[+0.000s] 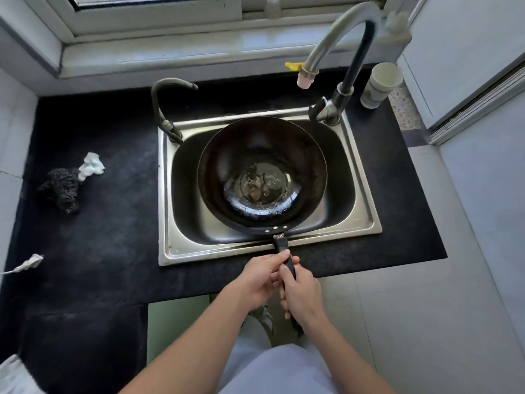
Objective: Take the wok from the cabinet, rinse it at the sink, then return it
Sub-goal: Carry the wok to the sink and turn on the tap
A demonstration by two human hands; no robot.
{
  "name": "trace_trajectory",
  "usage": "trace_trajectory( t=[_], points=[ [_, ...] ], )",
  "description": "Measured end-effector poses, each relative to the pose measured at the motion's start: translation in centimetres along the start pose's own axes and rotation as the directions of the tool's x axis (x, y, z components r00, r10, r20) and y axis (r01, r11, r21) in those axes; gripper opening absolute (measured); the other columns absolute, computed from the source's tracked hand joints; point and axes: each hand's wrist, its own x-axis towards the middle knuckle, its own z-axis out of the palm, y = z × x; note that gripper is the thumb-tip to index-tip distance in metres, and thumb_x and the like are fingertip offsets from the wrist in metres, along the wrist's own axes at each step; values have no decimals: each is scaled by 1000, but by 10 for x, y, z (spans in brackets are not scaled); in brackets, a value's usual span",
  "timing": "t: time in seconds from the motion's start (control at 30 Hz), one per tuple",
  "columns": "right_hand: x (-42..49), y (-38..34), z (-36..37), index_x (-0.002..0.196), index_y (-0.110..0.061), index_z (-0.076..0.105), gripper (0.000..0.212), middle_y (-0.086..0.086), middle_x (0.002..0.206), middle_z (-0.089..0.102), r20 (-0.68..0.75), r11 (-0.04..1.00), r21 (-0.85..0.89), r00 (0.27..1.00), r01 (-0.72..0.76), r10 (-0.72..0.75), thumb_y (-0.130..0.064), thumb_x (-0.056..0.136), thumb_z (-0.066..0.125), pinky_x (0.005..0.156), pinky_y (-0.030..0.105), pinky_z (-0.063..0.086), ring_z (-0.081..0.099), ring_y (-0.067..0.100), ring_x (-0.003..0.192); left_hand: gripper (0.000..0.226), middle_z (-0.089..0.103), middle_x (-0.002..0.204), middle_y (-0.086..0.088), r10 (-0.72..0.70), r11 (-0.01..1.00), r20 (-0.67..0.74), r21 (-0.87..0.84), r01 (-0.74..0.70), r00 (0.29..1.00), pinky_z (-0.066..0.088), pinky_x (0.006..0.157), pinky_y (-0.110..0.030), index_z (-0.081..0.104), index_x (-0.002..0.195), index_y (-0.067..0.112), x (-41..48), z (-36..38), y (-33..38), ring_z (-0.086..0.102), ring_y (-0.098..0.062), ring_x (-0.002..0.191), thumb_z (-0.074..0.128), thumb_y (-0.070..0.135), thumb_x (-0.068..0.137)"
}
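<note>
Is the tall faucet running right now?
Off: no stream leaves the faucet spout, and none lands in the wok over the sink.

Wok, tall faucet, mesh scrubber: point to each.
wok (255, 149): head view, inner wall of the bowl.
tall faucet (320, 48): head view, curved spout.
mesh scrubber (63, 186): head view, middle of the dark bundle on the counter.

Blk countertop (99, 237), white window frame (142, 21) at back, pale tile floor (412, 322), daylight
</note>
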Motion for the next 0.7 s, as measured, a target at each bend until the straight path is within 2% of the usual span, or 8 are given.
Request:
trace_trajectory(
  t=[0.1,0.3,0.47,0.53,0.6,0.63,0.7],
  points=[
    [4,-1,0,73,-19,64,33,-1,50,60,-6,1000,1,1000,12,-12,-27,101,48,42,29,46,53,9,38,32,73,98,-12,-2,1000,-22,3,2,1000,50,73,-26,71,112,-2,3,-1,0,65,-11,65,63,23,93],
    [7,1,2,68,-20,57,37,-1,49,58,-1,1000,-7,1000,26,-26,-26,102,47,39,28,45,52,10,35,32,75,103,-11,-10,999,-34,47,12,999,52,74,-28,70,113,0,7,-4,3,65,-19,84,64,24,93],
    [8,1,1,73,-16,60,35,-1,50,57,15,1000,16,1000,23,-23,-25,103,46,36,25,43,51,10,35,36,74,110,-14,-20,997,-36,75,22,999,47,75,-29,68,116,-3,11,-4,5,52,-26,93,65,24,92],
    [8,0,1,79,-11,62,34,0,52,57,23,1000,15,1000,19,-20,-26,104,45,36,25,44,50,10,36,39,75,110,-11,-21,995,-43,99,25,999,46,65,-26,65,119,-3,11,-1,6,55,-24,89,66,24,92],
    [8,1,1,81,-7,60,33,3,54,57,38,999,35,999,4,-5,-25,103,45,36,26,44,50,12,36,36,76,108,-9,-13,991,-52,131,20,999,45,53,-23,67,116,-1,10,2,7,61,-16,71,67,25,91],
    [9,2,1,81,-6,59,32,4,54,56,49,999,43,999,-7,5,-25,103,45,36,27,45,51,13,37,34,75,107,-11,-5,991,-54,136,12,999,46,53,-24,69,113,0,11,3,7,62,-15,66,67,26,91],
    [9,3,-1,82,-5,59,30,5,55,57,75,998,52,997,-33,29,-25,101,47,38,29,47,53,15,40,30,75,107,-14,19,992,-59,127,-11,998,52,65,-31,71,107,-1,12,3,4,68,-22,77,66,25,92]
  ],
)
